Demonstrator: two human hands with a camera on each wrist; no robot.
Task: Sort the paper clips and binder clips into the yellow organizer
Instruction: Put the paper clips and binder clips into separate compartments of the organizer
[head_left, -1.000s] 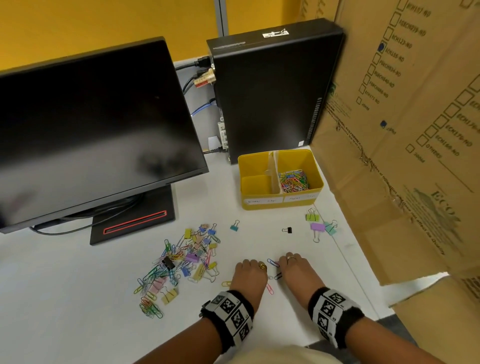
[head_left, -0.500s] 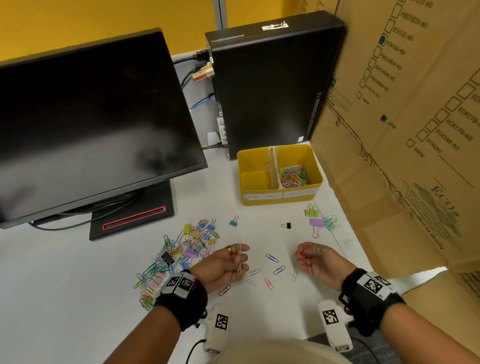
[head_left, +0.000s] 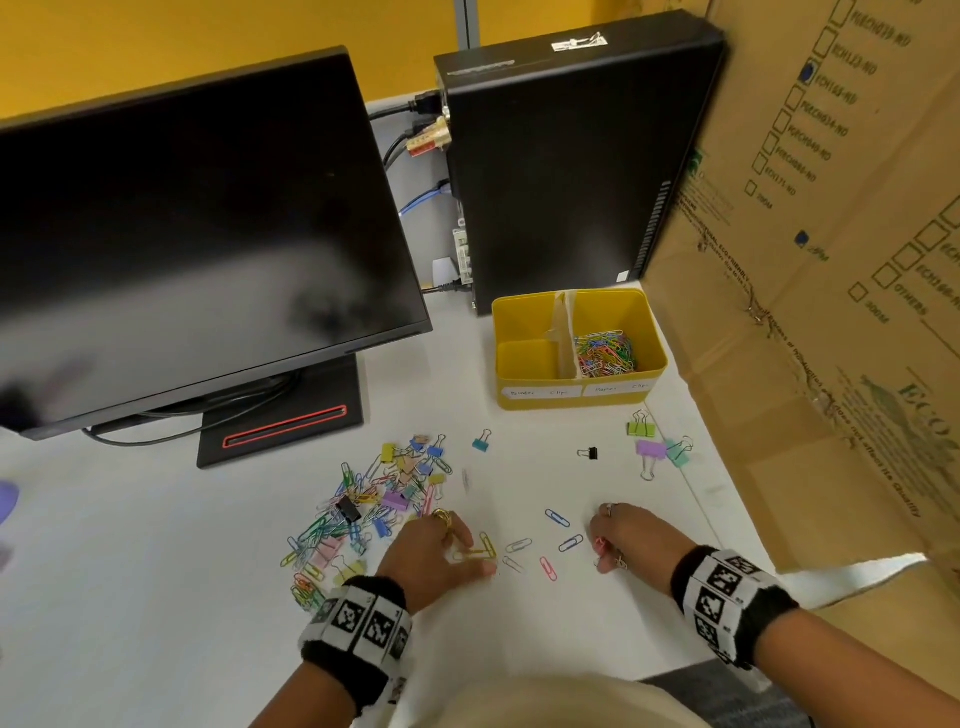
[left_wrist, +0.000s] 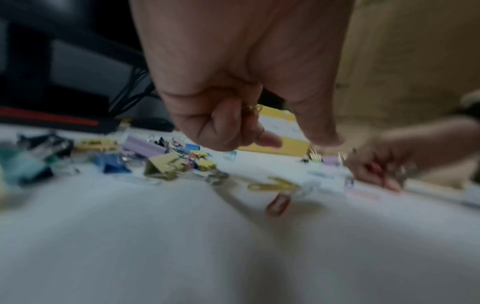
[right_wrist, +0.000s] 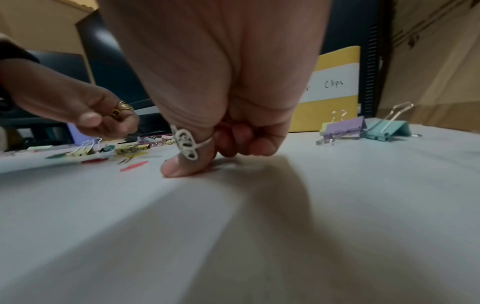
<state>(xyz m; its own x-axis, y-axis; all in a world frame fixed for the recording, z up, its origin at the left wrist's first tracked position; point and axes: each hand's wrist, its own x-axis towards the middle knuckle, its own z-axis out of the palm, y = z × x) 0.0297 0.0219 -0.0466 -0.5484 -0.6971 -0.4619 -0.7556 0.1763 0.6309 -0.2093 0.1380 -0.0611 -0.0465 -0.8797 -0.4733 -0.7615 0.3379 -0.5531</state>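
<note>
A person's left hand (head_left: 436, 551), fingers curled, hovers over two yellow paper clips (head_left: 475, 551) on the white surface (head_left: 156, 597), well in front of the yellow organizer (head_left: 579, 384); one clip lies crosswise to the organizer's front, the other angles toward it. The right hand (head_left: 623, 538) curls around a red paper clip (head_left: 600, 545), thumb pressed to the surface.

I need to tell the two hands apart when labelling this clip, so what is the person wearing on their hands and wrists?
Both wrists carry a black fuzzy band faced with white tiles printed with black square marker codes. The left hand wears a chunky gold ring. The right hand wears a silver ring with an oval openwork face. No sleeves reach the wrists.
</note>
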